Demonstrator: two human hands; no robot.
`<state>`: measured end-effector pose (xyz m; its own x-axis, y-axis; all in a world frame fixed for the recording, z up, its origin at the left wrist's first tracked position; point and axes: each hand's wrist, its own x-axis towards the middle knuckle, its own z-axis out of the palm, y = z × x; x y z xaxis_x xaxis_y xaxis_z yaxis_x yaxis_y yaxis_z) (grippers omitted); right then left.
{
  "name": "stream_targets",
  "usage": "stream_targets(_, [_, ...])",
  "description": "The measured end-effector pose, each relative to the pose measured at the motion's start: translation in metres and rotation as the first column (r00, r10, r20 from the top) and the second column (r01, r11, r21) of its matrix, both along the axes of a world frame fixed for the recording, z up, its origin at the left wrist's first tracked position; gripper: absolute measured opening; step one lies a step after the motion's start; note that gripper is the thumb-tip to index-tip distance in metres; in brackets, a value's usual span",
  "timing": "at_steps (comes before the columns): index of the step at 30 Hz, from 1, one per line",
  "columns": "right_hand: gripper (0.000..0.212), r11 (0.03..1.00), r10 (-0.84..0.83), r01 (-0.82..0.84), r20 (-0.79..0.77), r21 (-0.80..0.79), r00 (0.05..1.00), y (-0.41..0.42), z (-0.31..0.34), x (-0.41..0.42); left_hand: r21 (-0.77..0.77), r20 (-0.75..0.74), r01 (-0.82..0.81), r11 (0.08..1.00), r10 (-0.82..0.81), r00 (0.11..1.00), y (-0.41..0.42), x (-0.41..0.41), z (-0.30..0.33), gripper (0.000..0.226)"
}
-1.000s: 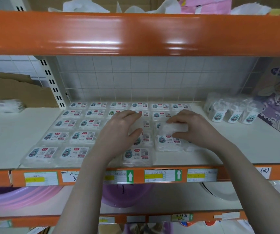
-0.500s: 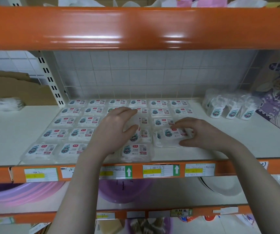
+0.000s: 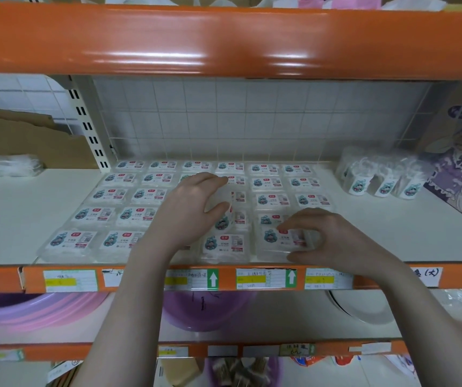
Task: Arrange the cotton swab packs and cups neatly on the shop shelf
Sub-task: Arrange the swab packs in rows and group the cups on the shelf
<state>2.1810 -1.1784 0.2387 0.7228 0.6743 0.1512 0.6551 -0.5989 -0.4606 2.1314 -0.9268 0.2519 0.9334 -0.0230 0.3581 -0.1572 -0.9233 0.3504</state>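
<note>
1. Clear plastic cotton swab packs (image 3: 146, 215) lie flat in a grid on the white shelf (image 3: 15, 213), labels up, each long axis running left to right and the rows stepping back toward the tiled back wall (image 3: 252, 118).
2. One pack (image 3: 225, 210) near the middle of the grid is tipped up on edge, its label facing right and its long axis running from front to back.
3. Holding it is the left hand (image 3: 188, 210): the fingers curve over its far top edge and the thumb presses its near side. The forearm reaches up over the orange shelf edge (image 3: 140, 277), palm turned right.
4. A front-row pack (image 3: 283, 241) lies flat at the right end of the grid, label up, long axis left to right, just behind the shelf edge.
5. Over it arches the right hand (image 3: 324, 236), fingers bent and spread. The fingertips (image 3: 283, 227) touch its top and the thumb lies against its near right corner; I cannot tell whether the grip is firm.
6. Wrapped cups (image 3: 380, 177) stand upright in a cluster on the same shelf, well to the right of the packs and beside a purple illustrated box (image 3: 458, 152).
7. Below, purple basins (image 3: 204, 311) sit on the lower shelf.
</note>
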Motion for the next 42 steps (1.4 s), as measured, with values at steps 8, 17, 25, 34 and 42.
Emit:
stream_targets(8, [0.046,1.0,0.016,-0.016,-0.009,-0.016,1.0,0.003,-0.01,-0.003,-0.009,-0.013,-0.007,1.0,0.007,1.0,-0.002,0.0,0.001,0.058])
stream_targets(17, [0.049,0.997,0.0,0.002,0.015,-0.073,1.0,0.009,-0.016,0.007,0.001,0.017,0.002,1.0,-0.002,1.0,-0.002,0.003,-0.002,0.045])
stream_targets(25, [0.044,0.999,-0.037,0.037,0.007,0.01,0.999,0.005,-0.029,0.004,0.002,0.018,0.01,1.0,-0.01,1.0,-0.001,0.006,-0.001,0.044])
stream_targets(34, [0.027,0.951,-0.258,0.217,0.174,0.221,0.95,-0.008,-0.044,-0.002,0.008,0.03,0.061,0.998,-0.061,0.998,-0.003,0.012,0.004,0.047])
stream_targets(42, [0.035,0.862,-0.505,0.463,0.278,0.207,0.817,-0.052,-0.053,0.008,0.04,0.037,0.113,0.993,-0.114,0.993,-0.029,0.024,0.014,0.049])
